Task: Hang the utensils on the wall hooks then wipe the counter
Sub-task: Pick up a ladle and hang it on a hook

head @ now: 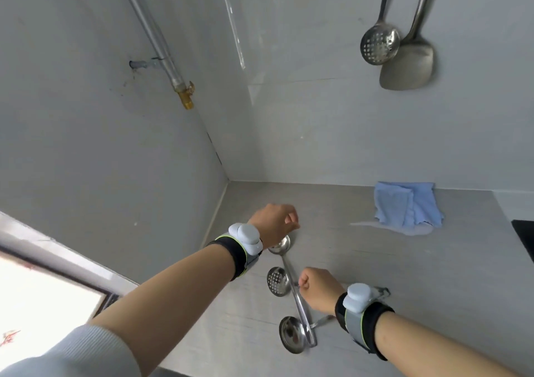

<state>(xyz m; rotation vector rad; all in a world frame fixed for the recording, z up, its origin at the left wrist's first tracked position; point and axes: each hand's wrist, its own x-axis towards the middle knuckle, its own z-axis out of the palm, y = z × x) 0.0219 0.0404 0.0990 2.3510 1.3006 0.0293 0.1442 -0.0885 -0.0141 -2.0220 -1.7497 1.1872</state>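
Three steel utensils lie on the grey counter (404, 261): a long ladle (281, 245), a small slotted spoon (278, 281) and a second ladle (291, 334), their handles crossing. My left hand (274, 223) hovers just above the long ladle's bowl with its fingers curled and nothing in it. My right hand (318, 287) is closed like a fist where the slotted spoon's handle runs into it. On the right wall hang a slotted skimmer (380, 44) and a spatula (407, 67); their hooks are out of view. A blue cloth (407, 206) lies by the back wall.
A pale wet patch (404, 229) spreads in front of the cloth. A metal pipe with a brass valve (185, 96) runs down the left wall. A window (43, 290) is at lower left. A black hob edge (524, 239) shows at the far right.
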